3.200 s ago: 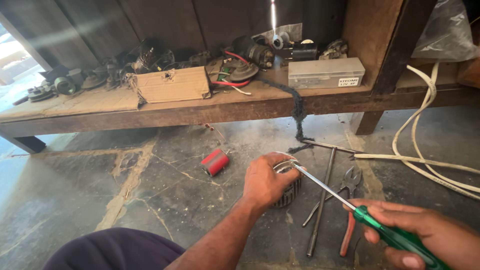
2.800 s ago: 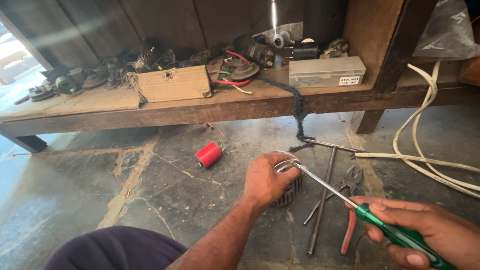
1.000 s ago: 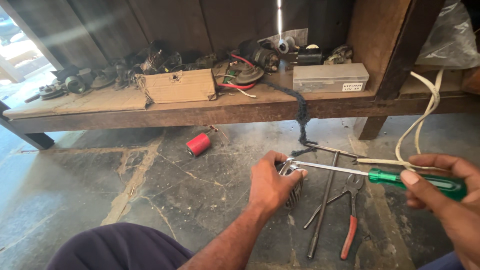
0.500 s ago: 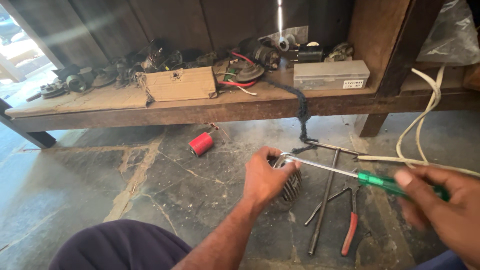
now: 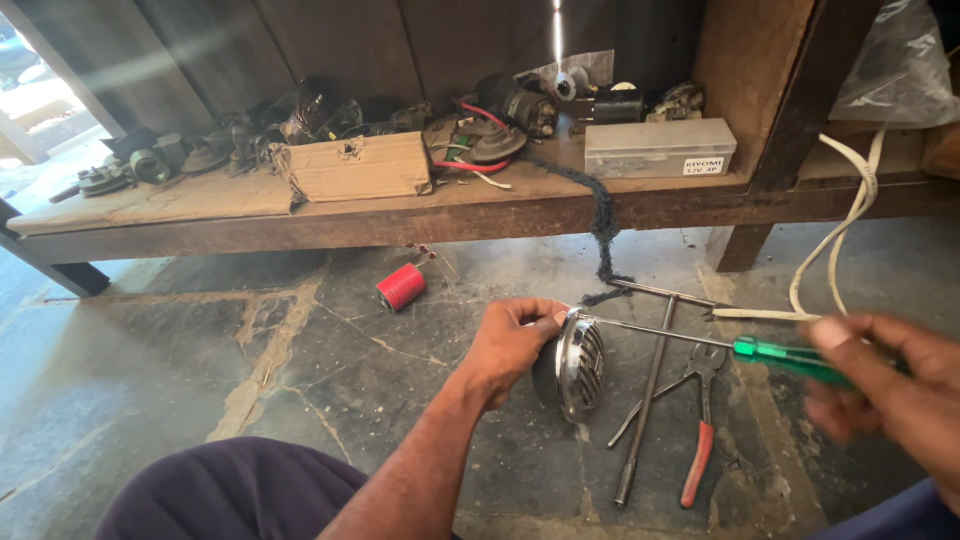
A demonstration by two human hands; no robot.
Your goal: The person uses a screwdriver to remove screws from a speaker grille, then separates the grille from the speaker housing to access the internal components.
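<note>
Ribbed chrome horn [image 5: 578, 368], green-handled screwdriver [image 5: 700, 341]

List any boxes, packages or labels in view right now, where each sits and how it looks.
Cardboard box: on the wooden bench, left of centre; brown, torn.
Grey case: on the bench, right; long, rectangular.
Label: small white sticker on the case's front right corner.
Plastic bag: top right; clear, crumpled.

Glossy chromed metal horn [image 5: 578, 366]; rough wooden bench [image 5: 300, 215].
</note>
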